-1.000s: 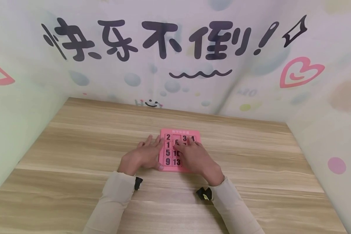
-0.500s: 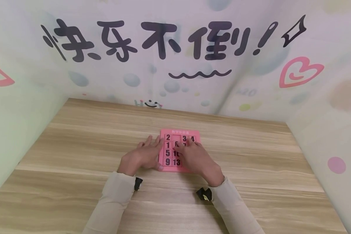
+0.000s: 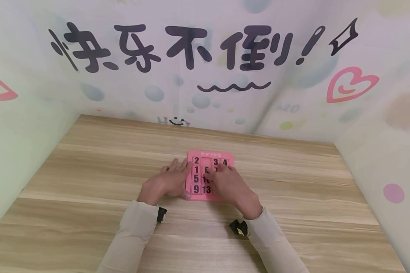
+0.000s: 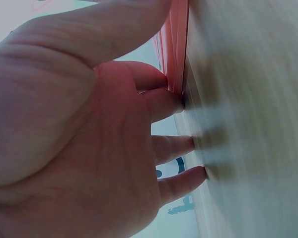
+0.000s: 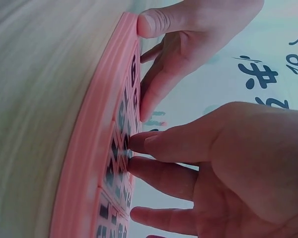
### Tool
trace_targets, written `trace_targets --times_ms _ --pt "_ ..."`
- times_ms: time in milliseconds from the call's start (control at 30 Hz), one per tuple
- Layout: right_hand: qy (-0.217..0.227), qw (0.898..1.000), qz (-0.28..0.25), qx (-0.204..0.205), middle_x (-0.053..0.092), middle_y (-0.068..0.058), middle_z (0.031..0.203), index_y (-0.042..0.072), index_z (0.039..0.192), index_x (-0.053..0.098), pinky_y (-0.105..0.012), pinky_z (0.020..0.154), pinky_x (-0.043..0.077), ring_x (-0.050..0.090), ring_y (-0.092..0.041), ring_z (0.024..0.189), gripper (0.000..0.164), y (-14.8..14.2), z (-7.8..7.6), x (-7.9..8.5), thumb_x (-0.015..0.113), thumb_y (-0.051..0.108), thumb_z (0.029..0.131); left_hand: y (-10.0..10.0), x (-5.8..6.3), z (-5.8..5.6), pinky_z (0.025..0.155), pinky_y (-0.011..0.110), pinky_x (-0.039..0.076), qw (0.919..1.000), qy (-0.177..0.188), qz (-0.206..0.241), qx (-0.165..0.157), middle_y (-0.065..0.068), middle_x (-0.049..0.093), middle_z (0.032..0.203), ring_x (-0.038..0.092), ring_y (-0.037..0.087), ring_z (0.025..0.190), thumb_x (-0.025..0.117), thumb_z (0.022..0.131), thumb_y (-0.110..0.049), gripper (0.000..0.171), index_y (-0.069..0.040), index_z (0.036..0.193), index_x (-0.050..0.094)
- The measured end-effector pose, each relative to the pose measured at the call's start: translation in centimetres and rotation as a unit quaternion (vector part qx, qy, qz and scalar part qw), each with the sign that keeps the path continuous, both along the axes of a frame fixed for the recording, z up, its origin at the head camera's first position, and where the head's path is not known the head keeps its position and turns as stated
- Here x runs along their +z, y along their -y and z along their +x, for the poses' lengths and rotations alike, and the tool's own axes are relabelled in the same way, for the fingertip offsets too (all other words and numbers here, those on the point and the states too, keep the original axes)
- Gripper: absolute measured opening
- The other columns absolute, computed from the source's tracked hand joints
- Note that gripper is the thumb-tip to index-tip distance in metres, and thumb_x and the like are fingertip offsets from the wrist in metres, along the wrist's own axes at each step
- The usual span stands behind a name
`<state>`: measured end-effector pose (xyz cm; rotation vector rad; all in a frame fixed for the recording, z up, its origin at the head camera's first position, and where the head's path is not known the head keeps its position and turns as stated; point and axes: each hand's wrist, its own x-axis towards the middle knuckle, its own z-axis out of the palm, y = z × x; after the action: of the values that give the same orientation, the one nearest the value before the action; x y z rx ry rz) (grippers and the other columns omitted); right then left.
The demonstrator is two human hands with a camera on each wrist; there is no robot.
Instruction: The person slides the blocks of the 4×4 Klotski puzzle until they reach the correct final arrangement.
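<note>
A pink number slide puzzle [image 3: 201,197] lies flat on the table. Its empty slot is in the top row, between the 2 tile [image 3: 196,160] and the 3 tile [image 3: 215,162]. Below that slot sits the 6 tile [image 3: 206,169]. My left hand [image 3: 169,181] steadies the puzzle's left side, thumb at the near corner; in the left wrist view two fingers touch the frame's edge while the others spread on the table. My right hand [image 3: 228,182] reaches over the right half, its thumb [image 5: 151,144] and fingertips on the tiles, hiding several of them.
The wood-grain table [image 3: 294,182] extends around the puzzle on all sides. Behind it rises a printed wall [image 3: 150,106] with large black characters and hearts. Small black devices [image 3: 239,227] show beneath both wrists.
The 6 tile has slid slightly toward me, widening the gap above it, and my right thumb has shifted down with it. My left hand and the puzzle frame have stayed in place.
</note>
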<state>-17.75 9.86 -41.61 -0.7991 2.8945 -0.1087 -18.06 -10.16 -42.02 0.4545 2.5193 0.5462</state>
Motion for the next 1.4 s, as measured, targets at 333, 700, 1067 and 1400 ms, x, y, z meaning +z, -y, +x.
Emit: trace_targets --times_ms 333,700,1067,1400 --pt "0.007 0.996 -0.081 0.036 0.068 -0.009 0.125 0.017 0.133 0.065 -0.043 0.095 0.053 0.063 -0.025 0.108 0.042 -1.3 -1.7 0.8 0.053 0.001 0.096 0.2 0.5 -0.1 0.122 0.060 0.002 1.0000 0.004 0.003 0.007 0.013 -0.001 0.166 -0.011 0.040 0.151 0.076 0.085 -0.030 0.103 -0.006 0.159 0.009" --pt "-0.021 0.988 -0.150 0.032 0.070 -0.005 0.098 0.007 0.136 0.061 -0.032 0.082 0.055 0.060 -0.016 0.084 0.036 -2.6 -3.6 -0.8 0.055 0.011 0.100 0.2 0.1 0.2 0.123 0.057 0.003 0.9998 0.005 0.012 0.013 0.012 0.000 0.166 -0.009 0.039 0.152 0.076 0.085 -0.031 0.102 -0.006 0.159 0.010" --pt "-0.052 0.987 -0.077 0.131 0.046 -0.012 0.152 0.010 0.149 0.046 -0.053 0.115 0.035 0.040 -0.031 0.141 0.046 -2.8 -5.5 -1.8 0.048 0.025 0.105 0.1 0.0 0.4 0.123 0.057 0.005 0.9997 0.001 0.009 0.022 0.013 -0.003 0.166 -0.005 0.037 0.153 0.080 0.082 -0.035 0.111 -0.005 0.159 0.005" --pt "0.004 0.983 0.018 0.183 0.023 -0.002 0.165 0.019 0.157 0.029 -0.057 0.120 0.022 0.016 -0.033 0.153 0.056 -2.8 -5.5 -1.4 0.038 0.040 0.107 -0.1 0.4 -0.8 0.123 0.055 0.003 0.9995 0.010 -0.010 0.028 0.008 -0.006 0.167 -0.007 0.035 0.153 0.086 0.074 -0.037 0.122 -0.007 0.159 0.004"
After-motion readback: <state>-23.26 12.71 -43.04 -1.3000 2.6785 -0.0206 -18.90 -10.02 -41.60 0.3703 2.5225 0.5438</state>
